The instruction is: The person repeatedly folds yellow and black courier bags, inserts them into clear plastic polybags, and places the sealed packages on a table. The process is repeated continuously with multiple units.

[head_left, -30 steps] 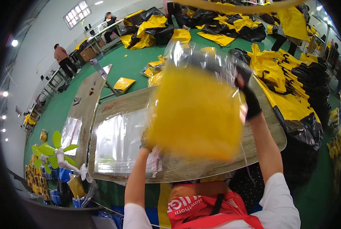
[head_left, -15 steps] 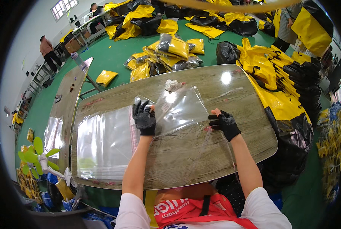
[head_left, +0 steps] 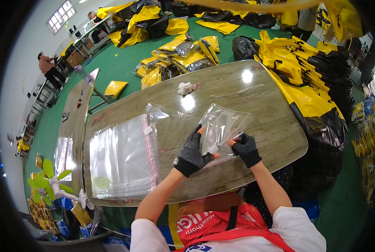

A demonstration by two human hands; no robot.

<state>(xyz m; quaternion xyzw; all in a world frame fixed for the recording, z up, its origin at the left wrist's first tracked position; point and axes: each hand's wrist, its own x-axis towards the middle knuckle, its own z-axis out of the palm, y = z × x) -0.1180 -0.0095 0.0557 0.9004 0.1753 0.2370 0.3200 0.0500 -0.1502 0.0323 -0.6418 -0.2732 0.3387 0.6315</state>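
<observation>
A clear plastic bag, crumpled and partly raised, is between my two gloved hands above the wooden-topped table. My right hand pinches its right side, thumb against the fingers. At its left edge, my left hand has thumb and fingers spread apart, touching the plastic. Both hands wear dark dotted gloves with bare fingertips. Left of them lies a flat stack of clear bags with a pink-patterned strip along its right side. Another loose clear sheet overlaps that strip, a small white label near its edge.
A crumpled white tissue lies toward the table's far edge. Yellow packages are heaped beyond it. Yellow-black bags stack against the right side. A green fan stands at the left corner. Other people work farther off.
My left hand has moved right and nearer to me, closer to my right hand. The clear bag, spread flatter before, is now bunched and lifted between them.
</observation>
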